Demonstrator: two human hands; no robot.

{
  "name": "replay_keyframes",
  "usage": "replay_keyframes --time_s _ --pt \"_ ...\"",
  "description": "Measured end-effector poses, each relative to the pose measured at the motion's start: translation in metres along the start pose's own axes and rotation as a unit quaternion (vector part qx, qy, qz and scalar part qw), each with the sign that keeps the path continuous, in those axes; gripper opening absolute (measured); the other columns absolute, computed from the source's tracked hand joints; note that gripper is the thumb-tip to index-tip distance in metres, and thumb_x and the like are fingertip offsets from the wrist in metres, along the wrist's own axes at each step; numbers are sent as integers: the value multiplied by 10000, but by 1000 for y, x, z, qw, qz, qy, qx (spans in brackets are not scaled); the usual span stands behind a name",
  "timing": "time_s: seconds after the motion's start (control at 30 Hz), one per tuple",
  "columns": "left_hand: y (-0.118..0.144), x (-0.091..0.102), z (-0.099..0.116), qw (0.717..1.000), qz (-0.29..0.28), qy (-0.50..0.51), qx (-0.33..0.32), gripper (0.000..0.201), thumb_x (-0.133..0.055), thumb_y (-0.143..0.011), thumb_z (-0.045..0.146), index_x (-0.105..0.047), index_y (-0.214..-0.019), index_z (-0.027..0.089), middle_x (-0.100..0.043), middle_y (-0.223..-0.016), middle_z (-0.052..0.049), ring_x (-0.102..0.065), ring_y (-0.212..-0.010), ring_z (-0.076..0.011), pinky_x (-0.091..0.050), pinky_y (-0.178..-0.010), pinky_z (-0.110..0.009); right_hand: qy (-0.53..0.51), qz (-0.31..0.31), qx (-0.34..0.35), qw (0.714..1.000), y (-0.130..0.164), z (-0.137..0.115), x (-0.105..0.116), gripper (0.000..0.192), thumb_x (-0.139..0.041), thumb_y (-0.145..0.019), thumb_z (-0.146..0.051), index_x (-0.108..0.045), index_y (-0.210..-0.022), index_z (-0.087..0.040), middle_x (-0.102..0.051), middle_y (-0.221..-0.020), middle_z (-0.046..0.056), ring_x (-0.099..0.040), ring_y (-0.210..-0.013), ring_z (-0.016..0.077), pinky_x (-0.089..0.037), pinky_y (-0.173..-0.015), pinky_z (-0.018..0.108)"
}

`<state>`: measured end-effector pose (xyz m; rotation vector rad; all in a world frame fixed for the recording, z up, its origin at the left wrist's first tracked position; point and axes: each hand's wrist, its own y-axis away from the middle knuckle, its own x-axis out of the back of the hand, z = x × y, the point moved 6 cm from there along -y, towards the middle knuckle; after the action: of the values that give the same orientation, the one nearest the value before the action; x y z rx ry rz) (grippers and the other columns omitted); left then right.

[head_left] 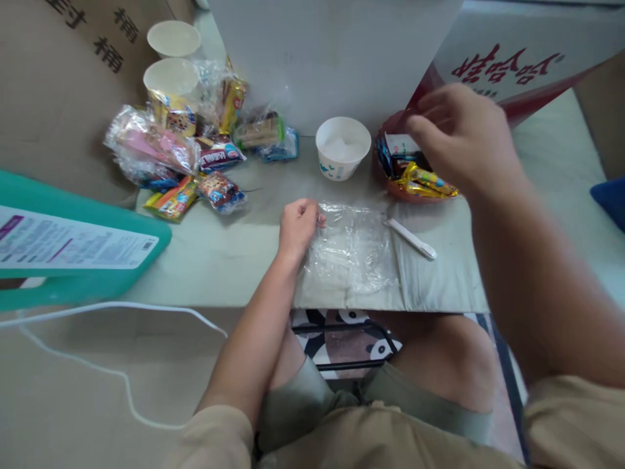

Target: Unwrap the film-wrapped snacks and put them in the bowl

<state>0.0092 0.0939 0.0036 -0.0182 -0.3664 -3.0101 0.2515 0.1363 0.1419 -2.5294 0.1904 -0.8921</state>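
My left hand [299, 225] is closed at the upper left edge of a flat, crinkled clear plastic bag [354, 257], which lies on the cloth-covered table. My right hand [461, 133] hovers over the right side of a reddish bowl [403, 189], thumb and fingers apart, with nothing visible between them. Inside that bowl are yellow-wrapped snacks [424, 179] and some dark packets; my hand hides part of it. Between the hands, farther back, stands a white paper cup [342, 153] with something whitish inside. A slim white-handled tool [413, 239] rests against the bag's right edge.
Wrapped snacks [219, 153] are heaped at the back left, beside two paper tubs [173, 75]. A green plastic piece with a label [83, 228] juts in from the left. A white panel [317, 58] and a red-lettered box [512, 65] stand behind. A white cable [122, 305] hangs at left.
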Motion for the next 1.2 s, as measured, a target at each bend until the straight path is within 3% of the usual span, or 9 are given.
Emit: replay_keyframes --time_s 0.07,0.17,0.27,0.43,0.63,0.8,0.93,1.1,1.2 --pt "-1 -1 -2 999 -15 -27 8 275 -534 -851 205 -564 -578 191 -649 -577 17 -606 -504 -109 -459 -547 -218 27 21 47 998 57 -28 -1 72 -661 -900 -196 -663 -940 -256 -725 -874 15 -661 -763 163 -526 -712 331" --pt "-6 0 -7 995 -40 -93 -12 289 -554 -886 282 -589 -613 192 -658 -613 -4 -639 -581 -140 -498 -625 -259 2 -220 124 968 144 -40 -49 294 -693 -894 -350 -668 -1149 -205 -778 -1078 86 -742 -987 247 -602 -853 417" --pt "-9 10 -9 981 -48 -163 -93 111 -648 -862 295 -673 -846 187 -718 -813 -34 -700 -811 -185 -555 -824 -325 62 -352 131 925 198 -21 -84 696 -798 -791 -495 -607 -1389 -194 -633 -1479 154 -536 -1423 415 -441 -1146 656" --pt "36 44 22 911 9 -247 -330 496 -754 -829 505 -596 -1233 264 -625 -1353 -92 -564 -1343 -294 -432 -1160 -491 84 -347 69 931 205 6 -89 525 -653 -911 -365 -634 -1409 -200 -529 -1590 140 -428 -1524 385 -344 -1223 661" --pt "90 20 14 801 -273 -402 -349 560 -805 -722 389 -677 -1248 243 -637 -1431 -107 -454 -1488 -373 -351 -1244 -574 5 -248 63 967 186 13 -67 345 -494 -991 -295 -792 -1153 -235 -629 -1494 116 -550 -1431 340 -425 -1190 585" --pt "66 35 8 866 -172 -362 -298 218 -603 -758 177 -780 -868 242 -706 -1339 -68 -592 -1364 -308 -449 -1180 -502 -55 -227 42 971 181 21 -43 386 -514 -982 -380 -713 -1294 -269 -655 -1442 111 -636 -1317 294 -503 -1121 522" --pt "53 42 14 936 -100 -228 -248 300 -528 -809 193 -814 -876 251 -768 -1197 -49 -699 -1135 -228 -534 -1057 -401 -37 -268 78 960 188 22 -40 783 -741 -786 -624 -574 -1459 -261 -612 -1496 151 -578 -1375 380 -408 -1172 629" --pt "40 48 12 966 -26 -144 -213 311 -526 -794 185 -827 -842 243 -777 -1192 -46 -699 -1131 -216 -558 -972 -359 -12 -211 40 977 188 30 -41 131 -680 -872 -343 -749 -948 -263 -734 -1325 107 -678 -1250 341 -487 -1073 594" --pt "32 59 9 969 24 -104 -221 251 -548 -789 200 -791 -731 231 -783 -1142 -45 -700 -1131 -217 -553 -983 -359 -97 -97 -42 990 182 39 -31 78 -685 -879 -308 -724 -835 -256 -795 -1118 79 -751 -1037 268 -570 -946 478"
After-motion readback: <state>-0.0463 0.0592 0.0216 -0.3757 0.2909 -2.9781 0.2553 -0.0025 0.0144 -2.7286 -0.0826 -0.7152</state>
